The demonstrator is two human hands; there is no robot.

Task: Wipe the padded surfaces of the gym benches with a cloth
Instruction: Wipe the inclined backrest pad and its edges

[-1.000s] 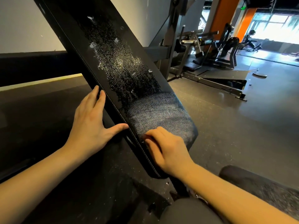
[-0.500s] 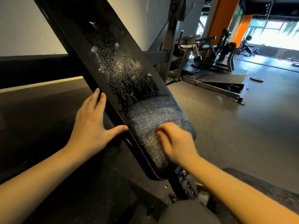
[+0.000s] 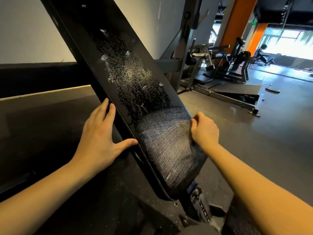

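Observation:
The black inclined bench pad [image 3: 128, 68] runs from top left to bottom centre, and its middle is speckled with wet droplets. A dark blue-grey cloth [image 3: 166, 146] lies spread over the pad's lower part. My right hand [image 3: 205, 129] is at the cloth's right edge, fingers curled on the fabric beside the pad's right side. My left hand [image 3: 100, 138] rests flat against the pad's left edge, fingers straight and thumb touching the rim.
The bench's metal hinge and frame [image 3: 199, 206] sit below the pad. Grey uprights and other gym machines [image 3: 237, 65] stand behind on the right, with a weight plate [image 3: 272, 90] on the dark floor. A pale wall lies to the left.
My right hand slid across the cloth from its lower left, through the middle, to its right edge. The left hand stayed on the pad's left edge.

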